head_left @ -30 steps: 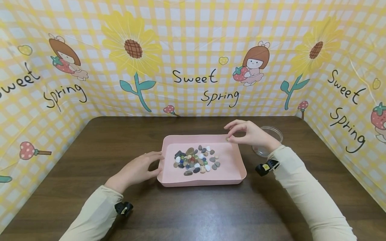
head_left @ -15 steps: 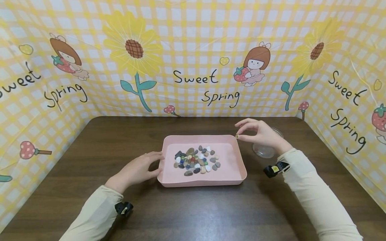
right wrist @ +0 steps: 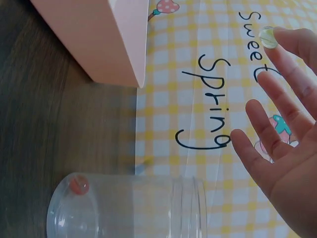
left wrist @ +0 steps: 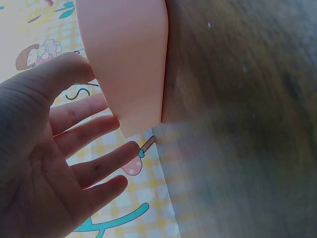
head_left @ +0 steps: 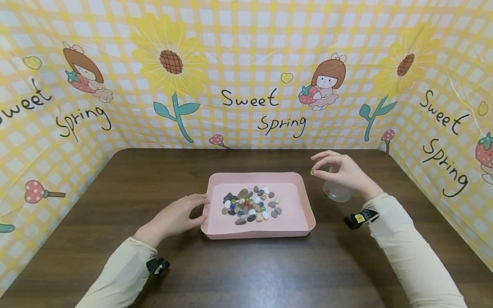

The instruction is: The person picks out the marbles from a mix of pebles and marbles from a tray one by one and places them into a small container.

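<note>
In the head view my right hand (head_left: 343, 171) is raised beside a clear jar (head_left: 336, 191) and partly covers it. Its thumb and index finger pinch a glass marble (right wrist: 268, 37), clear with a yellow-green tint; the other fingers are spread. A red marble (right wrist: 79, 185) lies at the bottom of the jar in the right wrist view. At the pink tray (head_left: 292, 205), my left hand (head_left: 173, 217) touches the left rim with loosely extended fingers (left wrist: 91, 130). Stones and coloured marbles (head_left: 250, 204) lie heaped in the tray's middle.
The tray and jar stand on a dark brown wooden table (head_left: 246, 273). A yellow checked cloth (head_left: 246, 55) with printed flowers and words rises behind the table and along both sides. The jar is to the right of the tray.
My right hand has moved right, from above the tray's back right corner to above the jar, with the marble still pinched. The left hand and tray stay in place.
</note>
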A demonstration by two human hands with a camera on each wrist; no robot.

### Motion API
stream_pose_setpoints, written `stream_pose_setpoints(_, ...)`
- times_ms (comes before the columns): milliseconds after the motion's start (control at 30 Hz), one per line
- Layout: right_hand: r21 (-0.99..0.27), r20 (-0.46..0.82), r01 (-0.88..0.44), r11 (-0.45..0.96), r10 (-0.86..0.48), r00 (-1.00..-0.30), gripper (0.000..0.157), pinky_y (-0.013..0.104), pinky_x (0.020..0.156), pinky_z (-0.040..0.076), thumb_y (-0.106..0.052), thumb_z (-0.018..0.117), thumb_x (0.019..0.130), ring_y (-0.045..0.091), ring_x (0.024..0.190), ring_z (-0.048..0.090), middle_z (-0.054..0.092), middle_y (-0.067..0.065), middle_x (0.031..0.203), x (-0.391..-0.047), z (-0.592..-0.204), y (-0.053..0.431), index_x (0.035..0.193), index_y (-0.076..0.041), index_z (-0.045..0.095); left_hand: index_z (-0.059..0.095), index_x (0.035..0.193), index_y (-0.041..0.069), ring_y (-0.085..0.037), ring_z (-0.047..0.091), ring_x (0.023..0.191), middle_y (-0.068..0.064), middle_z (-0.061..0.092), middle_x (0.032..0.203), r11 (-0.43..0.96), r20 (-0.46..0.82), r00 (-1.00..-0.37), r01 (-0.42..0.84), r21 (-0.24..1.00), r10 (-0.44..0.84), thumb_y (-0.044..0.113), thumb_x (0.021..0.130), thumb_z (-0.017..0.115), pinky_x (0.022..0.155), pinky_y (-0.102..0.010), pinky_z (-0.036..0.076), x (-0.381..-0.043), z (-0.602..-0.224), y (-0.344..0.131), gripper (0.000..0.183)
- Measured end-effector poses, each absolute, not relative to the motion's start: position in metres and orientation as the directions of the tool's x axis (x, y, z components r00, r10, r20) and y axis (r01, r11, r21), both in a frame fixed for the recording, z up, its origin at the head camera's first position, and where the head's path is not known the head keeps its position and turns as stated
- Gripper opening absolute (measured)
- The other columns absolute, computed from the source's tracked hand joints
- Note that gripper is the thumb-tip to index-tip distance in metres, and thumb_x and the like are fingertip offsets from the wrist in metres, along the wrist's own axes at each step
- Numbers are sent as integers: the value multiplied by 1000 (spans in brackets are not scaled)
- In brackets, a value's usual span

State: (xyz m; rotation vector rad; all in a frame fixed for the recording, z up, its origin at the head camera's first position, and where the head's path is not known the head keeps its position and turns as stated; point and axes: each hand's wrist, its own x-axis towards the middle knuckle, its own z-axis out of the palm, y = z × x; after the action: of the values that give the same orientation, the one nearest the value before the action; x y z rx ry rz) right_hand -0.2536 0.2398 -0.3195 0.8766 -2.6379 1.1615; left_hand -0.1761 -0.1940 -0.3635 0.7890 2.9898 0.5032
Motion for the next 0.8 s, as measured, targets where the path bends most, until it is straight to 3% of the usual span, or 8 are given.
stream_pose_setpoints(200,-640,361,-531,556,-393,-846,8,13,80,46,-15,69,83,-6,101,53,61,-2,115,-252,-323,249,90,-11,72,59,123,2,-35,52,122,-18,55,132,820,77,-870,485,304,487,21,87,62,100,-51,43,-176,-364,-194,41)
stream_pose_setpoints(400,-670,391,-513,537,-333,-858,8,9,80,43,-12,68,83,-7,100,53,58,-18,110,-252,-330,259,90,-8,72,59,123,2,-35,52,122,-18,55,133,821,68,-874,477,312,482,23,87,62,101,-51,43,-176,-363,-193,41)
stream_pose_setpoints(800,-703,435,-494,512,-240,-868,16,2,91,38,-9,68,84,-14,105,50,55,-25,109,-251,-337,277,95,3,68,58,124,3,-35,51,123,-17,54,134,831,53,-882,460,314,468,24,88,61,101,-51,43,-175,-362,-193,42)
